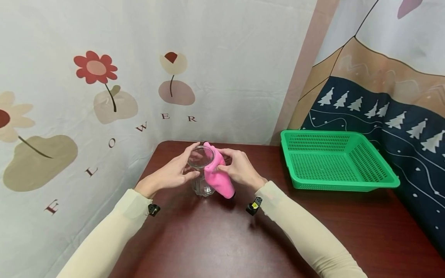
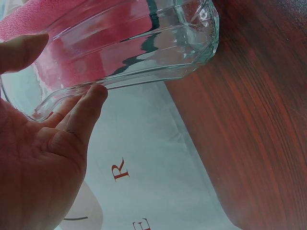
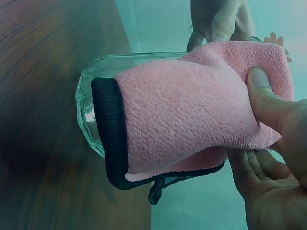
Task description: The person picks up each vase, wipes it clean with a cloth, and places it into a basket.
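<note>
One glass jar (image 1: 202,180) is between my left hand (image 1: 174,170), which grips it presumably for steadiness, and my right hand (image 1: 241,166), which pinches the pink cloth (image 1: 219,178) against the jar's side, probably for control.

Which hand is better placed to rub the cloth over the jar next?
Probably the right hand: it grips the cloth, right beside the jar. The left hand has its thumb and fingers around the jar, so it seems better suited to steadying.

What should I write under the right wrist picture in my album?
Right fingers pinch a fuzzy pink cloth with dark edging in front of a clear glass jar.
</note>
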`<act>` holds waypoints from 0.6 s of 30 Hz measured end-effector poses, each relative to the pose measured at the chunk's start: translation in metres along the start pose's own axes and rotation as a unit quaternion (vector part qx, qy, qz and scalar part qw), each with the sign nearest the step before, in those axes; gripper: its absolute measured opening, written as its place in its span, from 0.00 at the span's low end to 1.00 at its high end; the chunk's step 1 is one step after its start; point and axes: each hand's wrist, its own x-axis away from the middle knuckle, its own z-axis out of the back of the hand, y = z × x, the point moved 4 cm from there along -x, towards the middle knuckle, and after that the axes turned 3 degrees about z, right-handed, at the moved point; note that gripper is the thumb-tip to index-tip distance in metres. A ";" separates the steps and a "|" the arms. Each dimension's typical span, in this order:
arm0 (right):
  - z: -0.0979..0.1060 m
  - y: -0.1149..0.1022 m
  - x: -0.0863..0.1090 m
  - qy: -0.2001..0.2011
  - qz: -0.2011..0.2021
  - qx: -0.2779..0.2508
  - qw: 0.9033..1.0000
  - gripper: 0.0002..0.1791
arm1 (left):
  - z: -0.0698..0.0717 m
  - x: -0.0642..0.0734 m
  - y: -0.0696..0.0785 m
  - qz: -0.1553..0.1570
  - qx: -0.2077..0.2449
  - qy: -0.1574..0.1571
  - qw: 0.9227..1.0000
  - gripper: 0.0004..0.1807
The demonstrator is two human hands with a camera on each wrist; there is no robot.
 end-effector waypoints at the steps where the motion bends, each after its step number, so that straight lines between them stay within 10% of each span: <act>1: 0.000 0.000 0.000 0.000 0.002 0.003 1.000 0.33 | 0.000 0.000 0.000 0.001 0.000 0.000 1.000 0.53; 18: -0.010 0.002 0.000 0.013 0.043 0.054 0.998 0.21 | 0.000 0.000 0.000 0.004 0.006 -0.004 1.000 0.54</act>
